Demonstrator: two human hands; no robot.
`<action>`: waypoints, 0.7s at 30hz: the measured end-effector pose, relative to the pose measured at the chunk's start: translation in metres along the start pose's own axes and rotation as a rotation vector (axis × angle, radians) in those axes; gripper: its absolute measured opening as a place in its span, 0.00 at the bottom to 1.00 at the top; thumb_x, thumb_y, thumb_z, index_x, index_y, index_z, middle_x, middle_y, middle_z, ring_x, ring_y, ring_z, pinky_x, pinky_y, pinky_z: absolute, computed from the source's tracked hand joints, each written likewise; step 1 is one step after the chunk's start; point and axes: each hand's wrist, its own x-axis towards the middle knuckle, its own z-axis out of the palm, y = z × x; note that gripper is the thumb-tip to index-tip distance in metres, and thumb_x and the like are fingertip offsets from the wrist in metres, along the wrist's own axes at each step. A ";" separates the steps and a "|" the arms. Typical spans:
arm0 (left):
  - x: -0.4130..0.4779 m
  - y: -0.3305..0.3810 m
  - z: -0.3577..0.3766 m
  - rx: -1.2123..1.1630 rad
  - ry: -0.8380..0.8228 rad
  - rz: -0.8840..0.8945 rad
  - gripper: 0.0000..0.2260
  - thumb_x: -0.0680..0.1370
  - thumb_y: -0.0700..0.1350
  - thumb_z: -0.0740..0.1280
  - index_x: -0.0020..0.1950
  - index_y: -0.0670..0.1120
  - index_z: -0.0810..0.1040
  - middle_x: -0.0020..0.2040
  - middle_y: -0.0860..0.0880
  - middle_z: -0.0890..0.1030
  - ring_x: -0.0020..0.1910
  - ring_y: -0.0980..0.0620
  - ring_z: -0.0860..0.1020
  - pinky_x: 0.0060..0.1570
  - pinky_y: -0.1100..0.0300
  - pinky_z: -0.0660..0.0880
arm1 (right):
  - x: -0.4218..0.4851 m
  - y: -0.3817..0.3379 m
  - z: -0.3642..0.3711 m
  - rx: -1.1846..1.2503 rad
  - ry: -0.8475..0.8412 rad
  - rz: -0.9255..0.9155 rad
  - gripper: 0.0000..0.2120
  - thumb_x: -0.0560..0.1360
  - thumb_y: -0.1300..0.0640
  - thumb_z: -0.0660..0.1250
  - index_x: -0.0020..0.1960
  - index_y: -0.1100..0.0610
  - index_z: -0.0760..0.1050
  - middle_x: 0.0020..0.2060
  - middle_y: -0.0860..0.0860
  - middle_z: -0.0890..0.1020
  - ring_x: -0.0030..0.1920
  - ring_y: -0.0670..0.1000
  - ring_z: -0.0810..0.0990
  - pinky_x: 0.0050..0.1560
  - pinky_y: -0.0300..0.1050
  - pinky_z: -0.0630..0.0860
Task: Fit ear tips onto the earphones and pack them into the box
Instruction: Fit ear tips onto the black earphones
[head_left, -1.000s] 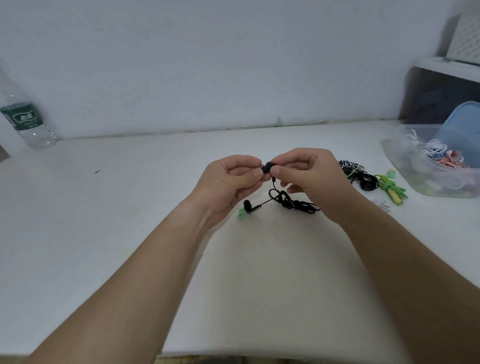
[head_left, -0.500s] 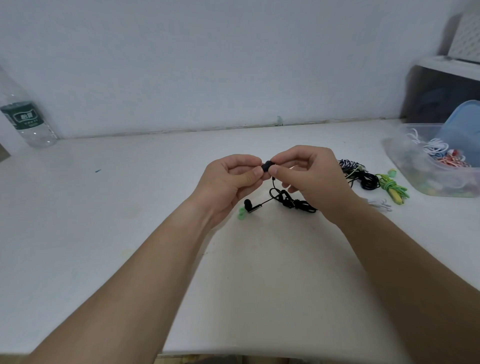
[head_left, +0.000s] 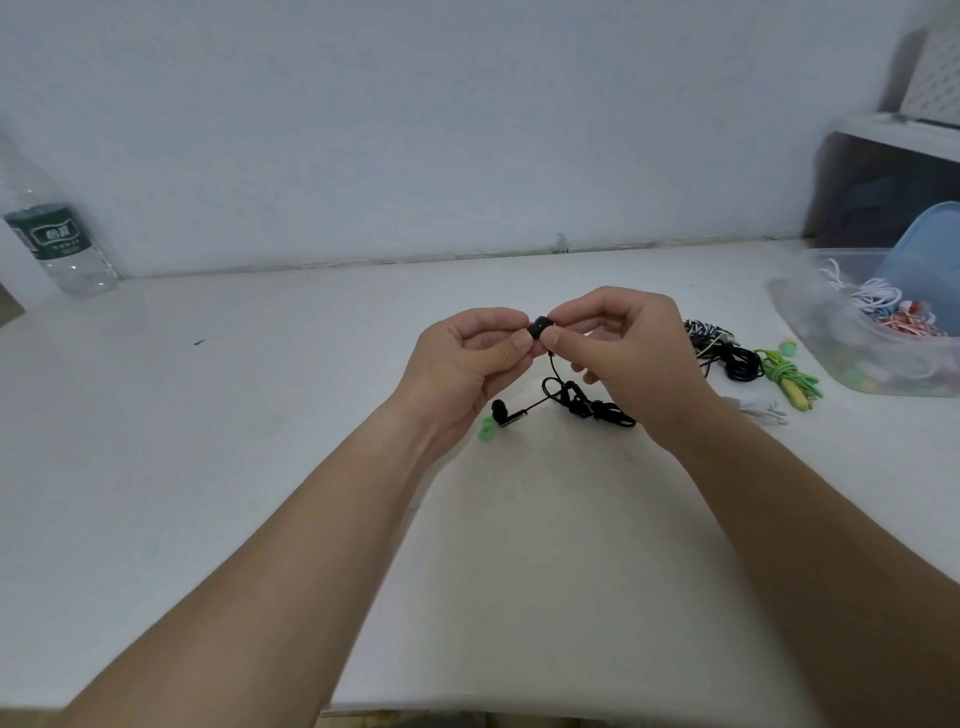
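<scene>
Wall: a pale wall (head_left: 467, 130) fills the frame from 10 to 2 o'clock, meeting the desk along a straight seam.
Table: a white table (head_left: 208, 467) spreads below it, with both bare forearms reaching in from 7 and 5 o'clock.
Box: a clear plastic box (head_left: 810, 332) sits at the table's 3 o'clock edge with coiled white and red-striped earphones inside; a blue lid (head_left: 924, 260) leans at its far side.
Bottle: a water bottle (head_left: 57, 244) with a green label stands at 9 o'clock, against the wall.
Left hand: the left hand (head_left: 462, 369) is raised just above the table at mid-frame, thumb and forefinger pinching the black earbud (head_left: 540, 328) from 9 o'clock, other fingers curled in.
Right hand: the right hand (head_left: 628, 353) pinches the same earbud from 3 o'clock, thumb tip touching it. Whether a tip is seated on it cannot be told.
Spare earphones: a striped bundle (head_left: 701, 330), a black coil (head_left: 743, 364) and a green bundle (head_left: 784, 376) lie together between the right hand and the box, with a white piece (head_left: 758, 408) near them at 6 o'clock.
Cable: the black cable bundle (head_left: 587, 402) hangs from the pinched earbud and rests on the table at 6 o'clock of the hands.
Second earbud: the second earbud (head_left: 503, 413) lies on the table below the left hand.
Ear tip: a green ear tip (head_left: 486, 430) lies just beside it at 8 o'clock.
</scene>
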 end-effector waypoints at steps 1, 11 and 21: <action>0.000 0.000 0.000 -0.005 -0.001 -0.002 0.07 0.77 0.30 0.67 0.50 0.40 0.80 0.42 0.44 0.86 0.44 0.51 0.86 0.44 0.65 0.80 | 0.000 0.000 0.000 0.009 -0.002 0.004 0.05 0.72 0.62 0.76 0.45 0.54 0.82 0.38 0.52 0.87 0.32 0.48 0.78 0.32 0.41 0.75; -0.001 0.008 -0.003 0.037 -0.073 0.003 0.06 0.78 0.33 0.68 0.53 0.40 0.81 0.47 0.42 0.86 0.47 0.48 0.85 0.45 0.64 0.80 | 0.002 -0.003 -0.006 0.037 -0.045 0.022 0.05 0.73 0.62 0.76 0.46 0.55 0.82 0.35 0.47 0.85 0.34 0.47 0.79 0.34 0.40 0.76; -0.001 0.008 -0.003 0.138 -0.028 0.012 0.07 0.76 0.34 0.72 0.52 0.43 0.81 0.43 0.46 0.86 0.42 0.52 0.84 0.44 0.62 0.79 | 0.007 0.002 -0.014 -0.308 -0.164 0.004 0.11 0.70 0.50 0.78 0.51 0.46 0.82 0.44 0.45 0.85 0.36 0.46 0.79 0.38 0.38 0.73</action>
